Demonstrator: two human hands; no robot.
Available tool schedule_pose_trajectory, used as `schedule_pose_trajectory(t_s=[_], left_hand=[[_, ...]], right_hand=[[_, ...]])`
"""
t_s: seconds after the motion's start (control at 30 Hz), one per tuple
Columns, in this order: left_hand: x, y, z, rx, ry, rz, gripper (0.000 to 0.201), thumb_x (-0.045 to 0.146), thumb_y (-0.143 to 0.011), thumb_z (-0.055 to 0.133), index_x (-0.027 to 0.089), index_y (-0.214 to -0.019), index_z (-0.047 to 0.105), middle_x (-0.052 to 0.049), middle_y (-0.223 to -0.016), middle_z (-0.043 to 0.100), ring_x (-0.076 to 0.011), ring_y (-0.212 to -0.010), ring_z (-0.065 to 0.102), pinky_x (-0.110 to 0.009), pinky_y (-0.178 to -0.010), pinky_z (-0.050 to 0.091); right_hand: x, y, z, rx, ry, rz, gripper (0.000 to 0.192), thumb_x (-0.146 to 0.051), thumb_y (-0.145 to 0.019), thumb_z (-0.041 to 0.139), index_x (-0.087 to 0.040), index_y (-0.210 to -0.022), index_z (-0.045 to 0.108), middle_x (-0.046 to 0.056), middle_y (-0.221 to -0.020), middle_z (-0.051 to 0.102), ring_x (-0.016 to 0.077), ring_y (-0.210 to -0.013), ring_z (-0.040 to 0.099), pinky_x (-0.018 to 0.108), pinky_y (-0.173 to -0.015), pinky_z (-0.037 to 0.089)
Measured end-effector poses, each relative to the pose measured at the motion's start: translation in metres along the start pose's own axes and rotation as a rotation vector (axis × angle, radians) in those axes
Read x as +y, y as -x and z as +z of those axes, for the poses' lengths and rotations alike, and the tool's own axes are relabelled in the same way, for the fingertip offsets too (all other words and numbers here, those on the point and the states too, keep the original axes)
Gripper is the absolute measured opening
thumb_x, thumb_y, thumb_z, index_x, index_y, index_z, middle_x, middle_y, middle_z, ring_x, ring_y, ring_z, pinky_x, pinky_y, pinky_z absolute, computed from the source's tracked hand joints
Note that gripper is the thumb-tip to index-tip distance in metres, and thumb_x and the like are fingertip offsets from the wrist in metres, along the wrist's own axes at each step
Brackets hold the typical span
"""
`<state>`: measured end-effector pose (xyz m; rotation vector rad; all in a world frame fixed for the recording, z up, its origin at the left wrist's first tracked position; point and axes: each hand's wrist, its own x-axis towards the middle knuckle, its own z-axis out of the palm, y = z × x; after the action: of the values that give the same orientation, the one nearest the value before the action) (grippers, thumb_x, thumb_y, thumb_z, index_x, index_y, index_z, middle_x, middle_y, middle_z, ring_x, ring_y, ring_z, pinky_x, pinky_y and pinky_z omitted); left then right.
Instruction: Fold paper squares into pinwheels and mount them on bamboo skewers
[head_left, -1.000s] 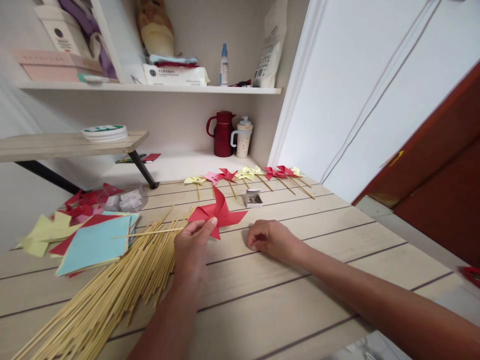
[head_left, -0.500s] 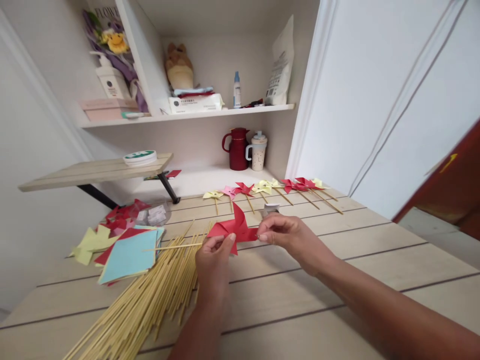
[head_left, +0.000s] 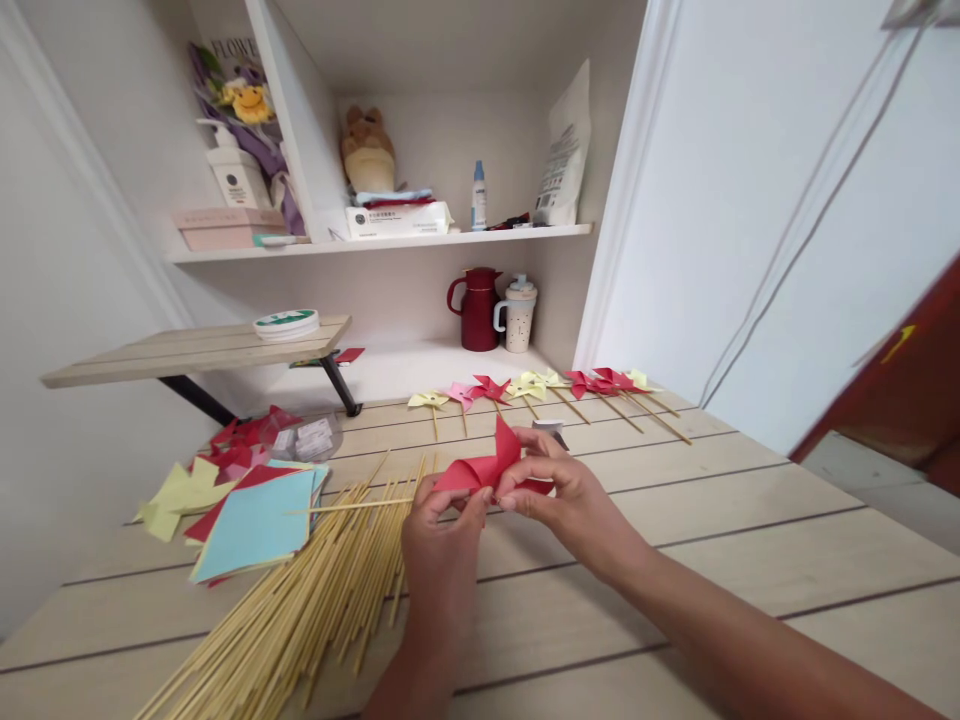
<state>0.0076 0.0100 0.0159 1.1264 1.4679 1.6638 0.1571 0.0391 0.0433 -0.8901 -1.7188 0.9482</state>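
Note:
A red paper pinwheel with folded blades is pinched between the thumb and fingers of my left hand. My right hand is closed too, its thumb and index fingertips together at the pinwheel's middle. Whatever is between those fingertips is too small to make out. A red blade shows beneath the right fingers. One thin stick runs leftward from my left hand across a spread bundle of sticks; I cannot tell whether the hand holds it. Behind my right hand, partly hidden, is a small grey container.
Finished pinwheels on sticks line the table's back edge. At left lie blue paper sheets, a yellow paper pinwheel shape and red paper pieces. A small raised shelf, a red jug and a cup stand behind.
My right hand has moved left from the pinwheel's right tip, where it pinched something tiny, to its middle, meeting my left fingertips. The pinwheel has turned slightly; the camera view has shifted.

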Motion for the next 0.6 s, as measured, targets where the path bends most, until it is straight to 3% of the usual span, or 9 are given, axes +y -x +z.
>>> schedule_pose_trajectory(t_s=[0.17, 0.6], left_hand=[[0.009, 0.004, -0.001, -0.011, -0.081, 0.116, 0.013, 0.031, -0.073, 0.072, 0.020, -0.067, 0.075, -0.002, -0.084, 0.066, -0.0179, -0.077, 0.062, -0.028, -0.071, 0.046], [0.016, 0.008, -0.003, 0.008, -0.155, 0.201, 0.012, 0.029, -0.075, 0.072, 0.022, -0.065, 0.073, -0.001, -0.084, 0.066, -0.0173, -0.080, 0.062, -0.027, -0.074, 0.044]], right_hand=[[0.003, 0.000, 0.001, -0.070, -0.088, -0.008, 0.013, -0.033, -0.081, 0.071, -0.023, -0.073, 0.072, 0.002, -0.090, 0.063, 0.0205, -0.091, 0.059, 0.035, -0.087, 0.046], [0.001, 0.002, -0.001, -0.038, -0.153, 0.057, 0.008, -0.026, -0.080, 0.069, -0.022, -0.073, 0.068, -0.001, -0.080, 0.068, 0.0173, -0.080, 0.060, 0.029, -0.078, 0.045]])
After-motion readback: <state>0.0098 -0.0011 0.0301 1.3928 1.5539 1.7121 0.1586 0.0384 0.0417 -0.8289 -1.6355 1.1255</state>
